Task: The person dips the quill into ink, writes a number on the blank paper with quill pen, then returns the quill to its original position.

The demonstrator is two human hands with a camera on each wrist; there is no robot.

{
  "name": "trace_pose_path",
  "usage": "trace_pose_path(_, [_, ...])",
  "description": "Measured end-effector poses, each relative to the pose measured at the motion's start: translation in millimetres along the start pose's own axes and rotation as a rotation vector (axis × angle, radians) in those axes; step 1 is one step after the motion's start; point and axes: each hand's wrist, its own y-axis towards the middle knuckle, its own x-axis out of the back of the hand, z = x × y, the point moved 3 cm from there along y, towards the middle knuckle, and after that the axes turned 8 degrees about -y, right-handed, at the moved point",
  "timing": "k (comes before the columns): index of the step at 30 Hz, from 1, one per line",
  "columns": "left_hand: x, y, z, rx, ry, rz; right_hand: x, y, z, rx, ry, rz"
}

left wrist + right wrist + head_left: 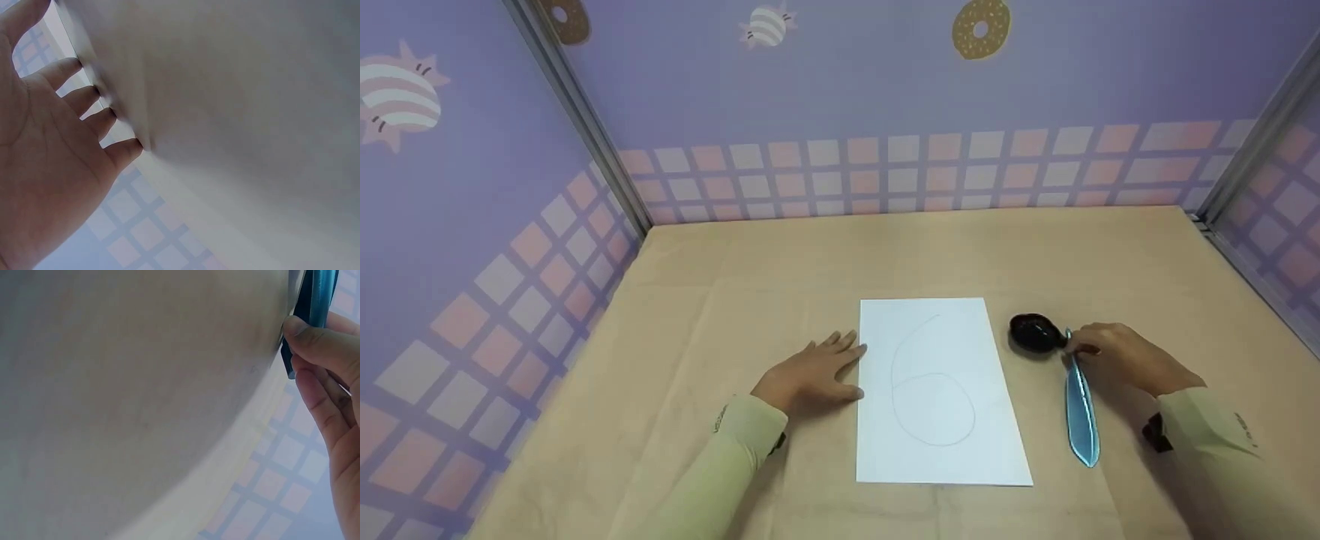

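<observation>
A white sheet of paper lies on the table, with a large figure like a 6 drawn on it in a thin line. My left hand rests at its left edge, fingers spread, thumb and a fingertip at the paper's border. To the right of the paper, my right hand pinches the upper end of a long, glossy blue case-like thing with a pointed lower end. In the right wrist view the thumb lies across this blue thing. A shiny black rounded thing touches or nearly touches those fingertips; its kind is unclear.
A tan cover with creases spreads over the table. Purple walls with pink and white squares stand behind and at both sides, joined by metal posts at the corners.
</observation>
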Motion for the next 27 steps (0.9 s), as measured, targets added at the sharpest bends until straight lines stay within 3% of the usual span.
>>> trace_pose_path(11, [-0.3, -0.2, 0.1, 0.005, 0.005, -0.002, 2.0, 0.8, 1.5, 0.051, 0.008, -0.001])
trace_pose_path(27, [0.8, -2.8, -3.2, -0.011, -0.021, -0.012, 3.0, -0.1, 1.5, 0.004, -0.065, -0.020])
